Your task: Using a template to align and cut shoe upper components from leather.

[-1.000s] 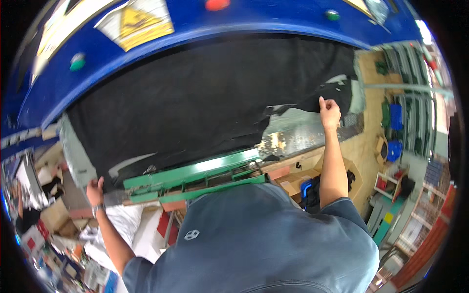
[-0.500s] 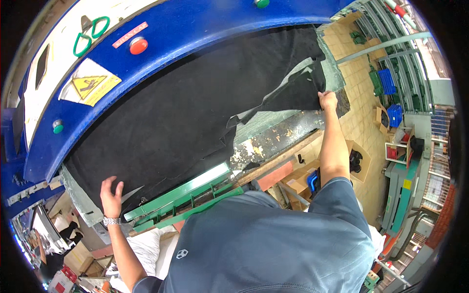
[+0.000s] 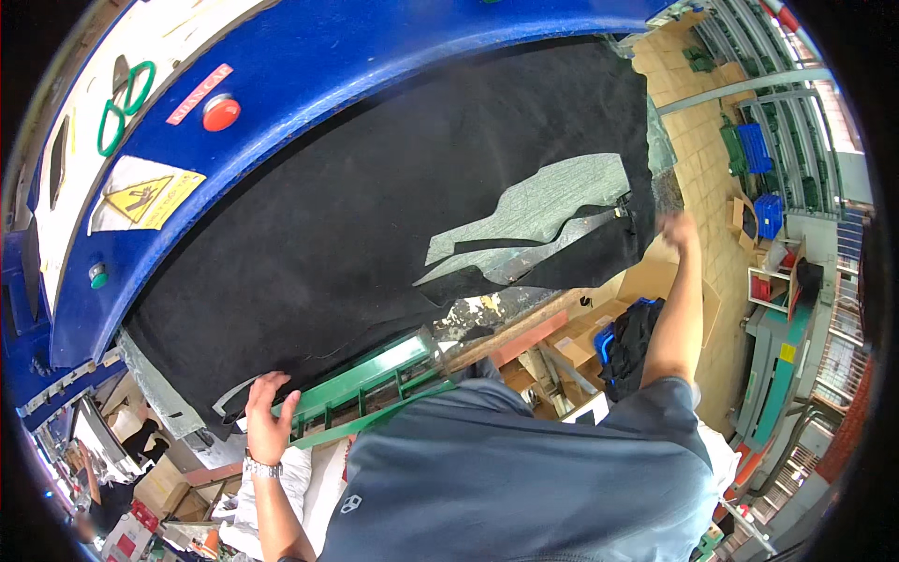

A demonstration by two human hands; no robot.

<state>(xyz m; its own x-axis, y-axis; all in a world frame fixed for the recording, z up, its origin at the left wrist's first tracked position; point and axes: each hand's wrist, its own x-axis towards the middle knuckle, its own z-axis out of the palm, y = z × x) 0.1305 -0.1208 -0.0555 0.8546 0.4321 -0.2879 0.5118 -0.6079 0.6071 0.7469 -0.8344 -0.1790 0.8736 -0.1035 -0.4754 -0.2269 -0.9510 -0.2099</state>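
Note:
A large black sheet (image 3: 356,206), leather or cloth by its look, lies over a pale green board (image 3: 661,136) on the machine's bed. Toward its right end are long cut-out gaps, and the pale surface beneath shows through them. My left hand (image 3: 269,417) is at the sheet's near left edge, by the end of a green slotted metal bar (image 3: 361,384). Its fingers are stretched and its thumb stands apart. My right hand (image 3: 676,230) is just off the sheet's right edge, smeared by motion, so its fingers cannot be made out.
Beyond the sheet curves a blue machine beam (image 3: 281,103) with a red button (image 3: 221,112), a yellow warning label (image 3: 148,192) and green-handled scissors (image 3: 126,108). Cardboard boxes (image 3: 571,348) and a dark bag (image 3: 637,347) stand close by on the right. Blue crates (image 3: 768,217) are farther right.
The sheet's folded right corner now lies spread flat, widening the view of the gaps. My right hand has moved right and down, off the corner. My left hand has shifted right and nearer me.

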